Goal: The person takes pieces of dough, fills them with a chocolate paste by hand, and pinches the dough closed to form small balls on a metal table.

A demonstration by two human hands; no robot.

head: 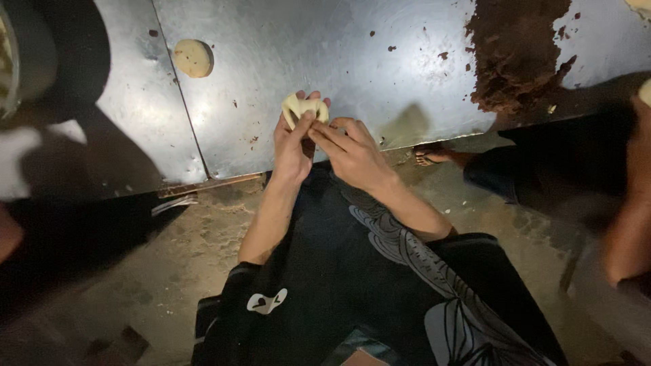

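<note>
Centrally, just above the middle of the frame, we see a small piece of pale dough (304, 108), folded into a rough cup shape. It is held up over the near edge of a grey metal table (325, 47), not resting on it. The left hand (293, 146) cradles the dough from below and behind, its fingers curled closed around the far side, their tips showing above the top edge. The right hand (349, 152) comes in from the lower right; its index finger and thumb are pinched onto the dough's right rim, the other fingers loosely bent. The dough therefore lies up and to the left of the right fingertips, its longer side running roughly left to right across the frame. Both hands touch it, with the left carrying most of it.

Moving outward, a flat round disc of dough (193, 57) sits on the table in the upper left, well apart from the hands. A mound of crumbly brown filling (512, 54) is spread across the upper right. At the right edge another person's arm (627, 203) appears, blurred and cut off, with a bare foot (430, 156) showing under the table edge.

We cannot tell whether anything lies inside the folded dough; the fingers hide its centre. The left side of the frame is dark and unclear.
</note>
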